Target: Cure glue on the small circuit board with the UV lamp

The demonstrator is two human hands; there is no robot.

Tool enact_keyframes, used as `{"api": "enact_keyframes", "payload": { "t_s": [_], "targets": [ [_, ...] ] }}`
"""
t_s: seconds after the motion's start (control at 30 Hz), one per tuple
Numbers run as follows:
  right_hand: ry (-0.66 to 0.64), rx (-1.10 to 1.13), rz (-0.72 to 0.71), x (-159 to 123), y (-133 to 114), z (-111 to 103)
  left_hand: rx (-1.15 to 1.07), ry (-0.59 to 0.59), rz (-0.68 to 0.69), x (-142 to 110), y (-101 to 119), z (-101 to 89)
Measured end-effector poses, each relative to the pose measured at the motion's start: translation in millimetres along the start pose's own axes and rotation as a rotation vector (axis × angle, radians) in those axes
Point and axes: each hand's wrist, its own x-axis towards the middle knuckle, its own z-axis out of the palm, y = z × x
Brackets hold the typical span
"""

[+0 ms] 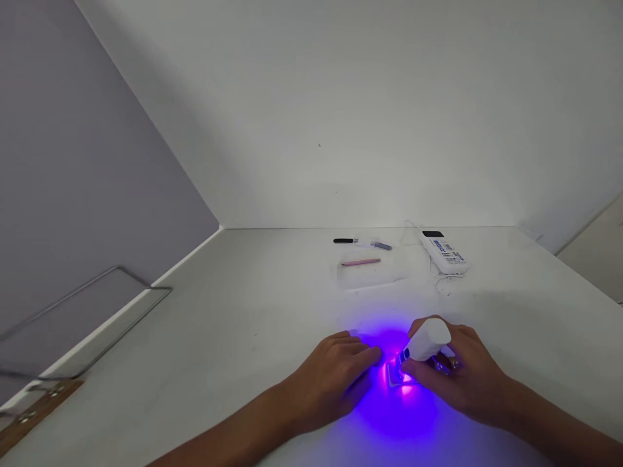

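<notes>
My right hand (462, 373) is closed around a white handheld UV lamp (431, 337), thumb and fingers on either side of its body. The lamp tilts with its head downward, throwing bright violet light on the white table (272, 311). Close under the lamp head sits a small flat piece (393, 376), partly hidden by the lamp and washed out by the glow. My left hand (338, 370) rests on the table just left of the light, fingers curled in. Whether anything is inside the left hand cannot be seen.
Behind my hands lie a pink pen-like stick (360, 263) on a pale flat sheet, a black-handled tool (344, 240) and a grey-ended one (382, 246). A white boxy device (444, 253) with a thin cable stands right. At left are a wire frame (117, 267) and wooden edge (39, 412).
</notes>
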Motion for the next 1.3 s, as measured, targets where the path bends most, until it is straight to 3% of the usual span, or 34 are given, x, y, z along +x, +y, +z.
{"api": "enact_keyframes", "payload": {
  "t_s": [1.3],
  "targets": [
    [0.038, -0.064, -0.057, -0.5, -3.4, 0.5, -0.012, 0.034, 0.0, -0.1, -0.8, 1.1]
  ]
}}
